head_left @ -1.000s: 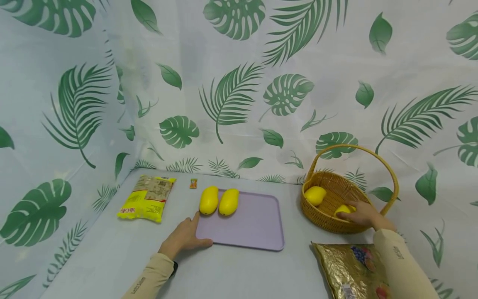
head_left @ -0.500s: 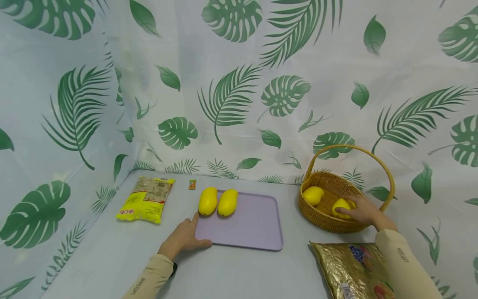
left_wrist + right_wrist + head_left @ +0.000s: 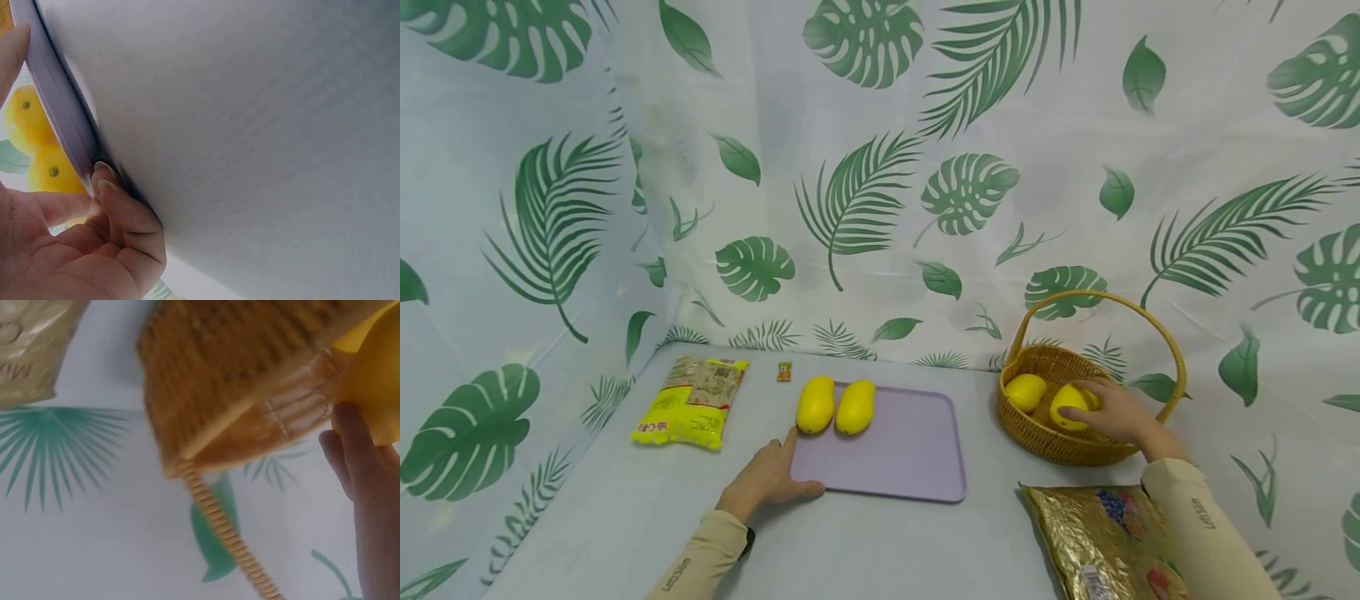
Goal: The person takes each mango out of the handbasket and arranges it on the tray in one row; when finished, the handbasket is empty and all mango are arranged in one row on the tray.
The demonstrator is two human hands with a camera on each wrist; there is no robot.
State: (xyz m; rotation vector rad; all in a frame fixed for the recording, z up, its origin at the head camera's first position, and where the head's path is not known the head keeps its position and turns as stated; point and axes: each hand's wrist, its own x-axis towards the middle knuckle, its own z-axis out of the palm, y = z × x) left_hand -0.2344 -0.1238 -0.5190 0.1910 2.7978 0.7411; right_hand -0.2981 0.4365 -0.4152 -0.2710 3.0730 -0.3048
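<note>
While right fingers [image 3: 356,440] hold smooth fruit [image 3: 1066,407], woven basket [image 3: 1051,447]

- "Let's Slim", in dark letters along the left sleeve [image 3: 702,552], at 7 o'clock in the head view.
- Same "Let's Slim" along the right sleeve [image 3: 1217,533], at 4 o'clock.
- "Mix", upside down in reddish letters on the gold bag [image 3: 1093,533], toward 10 o'clock in the right wrist view, next to a larger cut-off letter shape.
- On that bag's lower part, near 5 o'clock in the head view, a pale barcode label with illegible digits.
- On the yellow bag [image 3: 688,408], at 8 o'clock, reddish characters, too blurred to read.
</note>
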